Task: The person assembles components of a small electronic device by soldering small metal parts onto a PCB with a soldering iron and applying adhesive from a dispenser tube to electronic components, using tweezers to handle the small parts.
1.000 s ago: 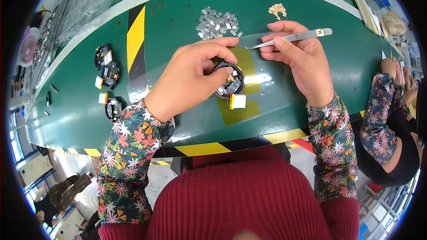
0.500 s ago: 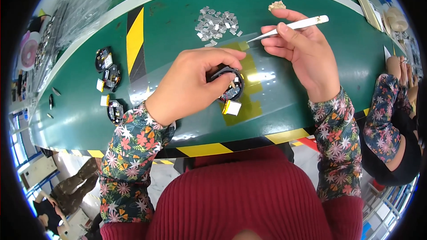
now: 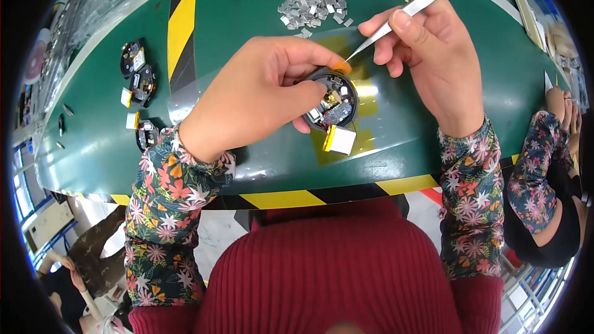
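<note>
Tweezers apparently pinched between fingers.

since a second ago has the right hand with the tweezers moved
Yes. The right hand has shifted up the green table, its tweezers now beside the pile of small silver parts.

Along the near edge of the green workbench, bare surface lay open between the two forearms and again left of the left hand, out toward the three round black assemblies near the left end. Toward the far edge, the heap of small silver parts stood just beyond the round black device, and the tweezers in the right hand slanted across the gap between them. A neighbouring person's floral sleeve closed off the right end.
</note>
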Demonstrator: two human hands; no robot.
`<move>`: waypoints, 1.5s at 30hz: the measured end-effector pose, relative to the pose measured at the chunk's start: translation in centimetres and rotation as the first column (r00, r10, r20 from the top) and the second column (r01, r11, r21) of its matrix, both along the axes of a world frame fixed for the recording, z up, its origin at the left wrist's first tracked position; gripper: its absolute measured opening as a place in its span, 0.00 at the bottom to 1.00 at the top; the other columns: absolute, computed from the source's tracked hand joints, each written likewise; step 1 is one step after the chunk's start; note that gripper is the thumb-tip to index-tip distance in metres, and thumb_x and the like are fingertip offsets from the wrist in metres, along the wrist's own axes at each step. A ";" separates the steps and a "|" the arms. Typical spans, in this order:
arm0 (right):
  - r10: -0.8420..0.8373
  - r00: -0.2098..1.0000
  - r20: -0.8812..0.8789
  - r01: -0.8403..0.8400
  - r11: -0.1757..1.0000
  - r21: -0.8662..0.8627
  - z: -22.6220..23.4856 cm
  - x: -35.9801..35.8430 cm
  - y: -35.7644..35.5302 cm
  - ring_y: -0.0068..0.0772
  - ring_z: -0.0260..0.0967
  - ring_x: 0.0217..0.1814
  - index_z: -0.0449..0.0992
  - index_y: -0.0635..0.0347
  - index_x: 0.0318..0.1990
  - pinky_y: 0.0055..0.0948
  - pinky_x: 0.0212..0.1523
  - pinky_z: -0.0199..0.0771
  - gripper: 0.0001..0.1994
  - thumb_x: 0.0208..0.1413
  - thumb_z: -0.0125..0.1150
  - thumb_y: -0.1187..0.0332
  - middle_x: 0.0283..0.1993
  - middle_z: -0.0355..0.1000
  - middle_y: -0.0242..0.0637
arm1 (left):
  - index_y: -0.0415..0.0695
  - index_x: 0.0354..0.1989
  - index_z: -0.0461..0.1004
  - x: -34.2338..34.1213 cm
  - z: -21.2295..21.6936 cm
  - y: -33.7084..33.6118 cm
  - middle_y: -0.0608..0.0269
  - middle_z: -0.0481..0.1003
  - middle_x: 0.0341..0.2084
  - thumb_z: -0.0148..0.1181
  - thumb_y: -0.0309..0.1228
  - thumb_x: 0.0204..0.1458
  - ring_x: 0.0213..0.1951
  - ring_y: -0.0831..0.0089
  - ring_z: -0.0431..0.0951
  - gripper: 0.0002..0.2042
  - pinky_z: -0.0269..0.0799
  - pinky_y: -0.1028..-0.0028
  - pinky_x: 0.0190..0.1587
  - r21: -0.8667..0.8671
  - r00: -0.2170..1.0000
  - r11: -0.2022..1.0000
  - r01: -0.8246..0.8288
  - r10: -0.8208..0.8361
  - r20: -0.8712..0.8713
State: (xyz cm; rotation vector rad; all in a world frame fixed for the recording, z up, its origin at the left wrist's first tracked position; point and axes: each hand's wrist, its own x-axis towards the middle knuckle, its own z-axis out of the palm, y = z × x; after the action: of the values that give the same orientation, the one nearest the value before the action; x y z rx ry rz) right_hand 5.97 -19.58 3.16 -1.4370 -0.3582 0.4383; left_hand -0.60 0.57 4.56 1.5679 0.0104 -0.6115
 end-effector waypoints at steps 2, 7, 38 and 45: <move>0.033 0.999 0.004 -0.033 0.999 0.006 -0.1 0.1 0.0 0.19 0.67 0.28 0.61 0.60 0.52 0.16 0.23 0.66 0.15 0.59 0.50 0.66 0.37 0.73 0.42 | 0.35 0.47 0.70 0.0 0.1 -0.1 0.63 0.76 0.35 0.47 0.17 0.49 0.30 0.84 0.75 0.15 0.71 0.85 0.25 -0.018 1.000 1.000 0.005 -0.005 -0.014; 0.108 0.994 0.034 -0.108 0.994 -0.001 -0.2 0.1 0.2 0.18 0.68 0.26 0.61 0.61 0.51 0.13 0.21 0.65 0.16 0.59 0.50 0.66 0.37 0.73 0.42 | 0.35 0.48 0.69 -0.1 0.1 0.0 0.61 0.75 0.38 0.46 0.15 0.47 0.33 0.83 0.76 0.17 0.71 0.85 0.25 -0.031 0.999 0.999 0.026 -0.027 -0.032; 0.306 0.605 0.735 -0.696 0.652 0.301 -3.9 4.4 1.3 0.20 0.70 0.27 0.58 0.63 0.48 0.13 0.22 0.67 0.13 0.57 0.50 0.76 0.35 0.73 0.42 | 0.34 0.40 0.72 -0.2 -0.7 -0.6 0.61 0.76 0.37 0.53 0.19 0.50 0.32 0.83 0.75 0.09 0.71 0.84 0.32 0.072 0.998 0.996 -0.045 0.042 0.037; -0.069 0.925 0.373 0.003 0.984 0.175 0.8 -0.9 -0.1 0.24 0.63 0.28 0.64 0.65 0.47 0.21 0.29 0.65 0.12 0.54 0.47 0.75 0.35 0.70 0.42 | 0.33 0.38 0.73 -0.2 -0.5 -0.6 0.58 0.77 0.31 0.52 0.17 0.48 0.34 0.78 0.77 0.08 0.71 0.82 0.40 -0.096 0.994 0.990 -0.105 0.107 0.019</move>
State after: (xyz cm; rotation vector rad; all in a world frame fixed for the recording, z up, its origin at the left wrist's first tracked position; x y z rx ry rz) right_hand 5.04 -19.69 4.00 -1.3524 -0.6631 0.0916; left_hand -0.84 -0.07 4.10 1.4724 0.0456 -0.5022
